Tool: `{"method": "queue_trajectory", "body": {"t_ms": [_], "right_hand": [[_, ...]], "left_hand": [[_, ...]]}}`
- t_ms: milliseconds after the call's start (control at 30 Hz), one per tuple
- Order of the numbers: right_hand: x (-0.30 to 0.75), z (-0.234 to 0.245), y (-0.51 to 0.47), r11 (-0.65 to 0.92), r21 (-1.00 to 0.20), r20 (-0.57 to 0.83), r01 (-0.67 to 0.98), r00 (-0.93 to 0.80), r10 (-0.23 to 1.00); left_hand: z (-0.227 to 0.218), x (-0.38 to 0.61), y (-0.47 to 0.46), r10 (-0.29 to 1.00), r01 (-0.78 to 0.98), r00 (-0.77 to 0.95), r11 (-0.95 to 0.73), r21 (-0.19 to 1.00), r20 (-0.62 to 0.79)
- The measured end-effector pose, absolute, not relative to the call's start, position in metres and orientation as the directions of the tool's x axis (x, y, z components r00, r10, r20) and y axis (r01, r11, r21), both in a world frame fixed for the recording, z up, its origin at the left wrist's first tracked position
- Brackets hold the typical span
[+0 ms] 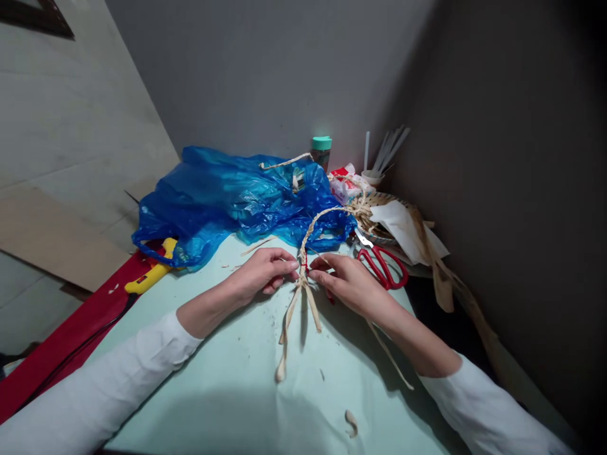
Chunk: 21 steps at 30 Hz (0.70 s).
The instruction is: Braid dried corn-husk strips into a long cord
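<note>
A pale braided straw cord [307,240] curves down over the table's middle and ends in several loose flat strands. Red thread [305,260] goes round it near the lower end. My left hand [270,270] is closed in a pinch at the braid's left side, fingertips against it. On the other side, my right hand [348,279] pinches the red thread close to the braid. A thin straw strand [389,354] sticks out below my right wrist. Red-handled scissors [386,268] lie just beyond my right hand.
A crumpled blue plastic bag [227,189] fills the back. A yellow-handled tool [150,277] with a black cord lies at left. Back right are a woven basket [391,239], a cup of white sticks [373,177] and a green-lidded jar [321,151]. Grey walls close in behind.
</note>
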State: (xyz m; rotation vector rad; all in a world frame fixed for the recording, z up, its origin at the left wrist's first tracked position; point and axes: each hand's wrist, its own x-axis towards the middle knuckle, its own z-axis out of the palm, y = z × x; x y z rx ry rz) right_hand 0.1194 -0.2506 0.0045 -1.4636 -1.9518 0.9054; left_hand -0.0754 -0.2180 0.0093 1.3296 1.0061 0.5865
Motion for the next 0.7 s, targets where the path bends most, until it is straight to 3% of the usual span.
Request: {"method": "queue_trajectory", "body": {"t_ms": [233,533,700], "right_hand": [[0.118,0.010,-0.258,0.196,-0.566,0.001,0.801,-0.237,0.971],[0.113,0.006,-0.258,0.215,-0.605,0.015,0.767,-0.259,0.966],[0.116,0.018,-0.263,0.183,-0.529,0.123,0.829,-0.138,0.983]], "left_hand": [[0.003,-0.075,-0.222,0.870,0.306,0.426,0.120,0.945,-0.248],[-0.004,-0.066,-0.229,0.901,0.524,0.402,-0.079,0.848,-0.164],[0.003,-0.062,-0.236,0.911,0.602,0.387,-0.133,0.787,-0.142]]}}
